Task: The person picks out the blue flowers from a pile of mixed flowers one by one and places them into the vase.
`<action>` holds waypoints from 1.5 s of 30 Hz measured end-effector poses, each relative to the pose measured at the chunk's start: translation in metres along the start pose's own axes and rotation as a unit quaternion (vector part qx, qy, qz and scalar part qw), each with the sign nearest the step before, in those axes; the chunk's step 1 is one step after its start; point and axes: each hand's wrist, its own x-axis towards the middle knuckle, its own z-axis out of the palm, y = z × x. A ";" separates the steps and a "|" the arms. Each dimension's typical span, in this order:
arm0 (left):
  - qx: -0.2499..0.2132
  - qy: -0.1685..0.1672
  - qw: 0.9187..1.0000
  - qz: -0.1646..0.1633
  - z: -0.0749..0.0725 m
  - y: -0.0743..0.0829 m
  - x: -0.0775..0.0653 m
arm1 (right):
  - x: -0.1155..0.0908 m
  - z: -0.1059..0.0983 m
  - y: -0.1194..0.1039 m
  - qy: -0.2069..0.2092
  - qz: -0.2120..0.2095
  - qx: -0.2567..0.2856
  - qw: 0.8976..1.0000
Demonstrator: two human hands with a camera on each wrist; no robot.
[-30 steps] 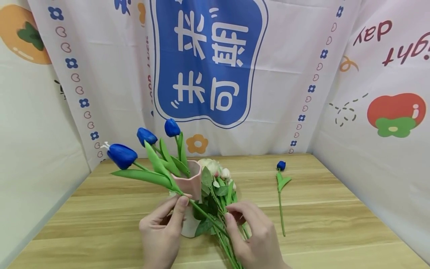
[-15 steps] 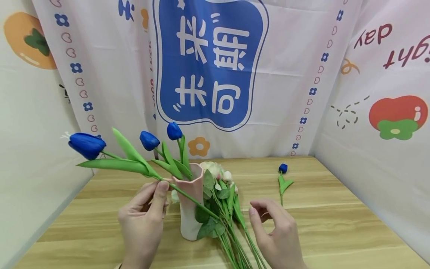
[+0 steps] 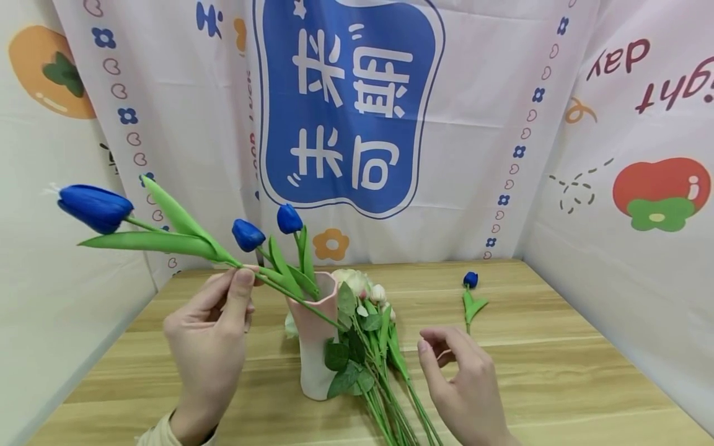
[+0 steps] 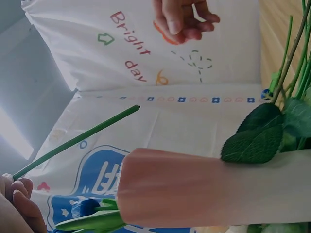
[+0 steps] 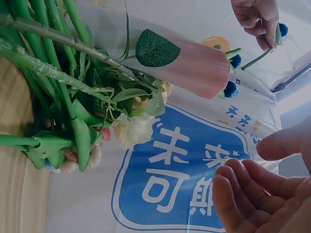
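Note:
My left hand (image 3: 209,334) pinches the green stem of a blue tulip (image 3: 96,209) between thumb and fingers, left of the vase and above the table. The tulip's bloom points up and left; its bare stem end shows in the left wrist view. A pink-and-white vase (image 3: 317,337) stands upright and holds two blue tulips (image 3: 248,235), whose leaves lean over its rim. My right hand (image 3: 465,378) hangs with loosely bent fingers, holding nothing, right of a bunch of stems. In the right wrist view its fingers (image 5: 252,187) show nothing between them.
A bunch of flowers (image 3: 385,365) with pale blooms and leafy stems lies right of the vase, its leaves in front of the vase. Another blue tulip (image 3: 471,280) lies on the wooden table (image 3: 558,347) farther right. Printed cloth (image 3: 463,155) hangs behind and at both sides.
My left hand has moved left and up with the tulip, drawing its stem away from the bunch. The right hand has let go of the bunch and shifted right.

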 end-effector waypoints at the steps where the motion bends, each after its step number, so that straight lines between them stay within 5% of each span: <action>1: -0.013 0.000 1.000 0.007 0.000 0.001 0.003 | 0.000 0.000 0.001 -0.003 0.004 -0.001 1.000; 8: -0.052 0.014 0.998 0.030 0.000 0.007 0.018 | 0.000 0.002 0.002 -0.011 0.012 -0.008 1.000; 19: 0.005 0.043 0.999 0.009 -0.007 -0.002 0.023 | -0.001 0.005 0.001 -0.010 -0.006 0.002 1.000; 37: 0.088 -0.002 0.995 -0.048 -0.005 -0.028 0.018 | -0.002 0.004 0.003 -0.018 0.013 0.002 1.000; 45: 0.084 -0.005 0.996 -0.022 -0.005 -0.026 0.023 | -0.003 0.005 0.002 -0.009 0.006 0.001 1.000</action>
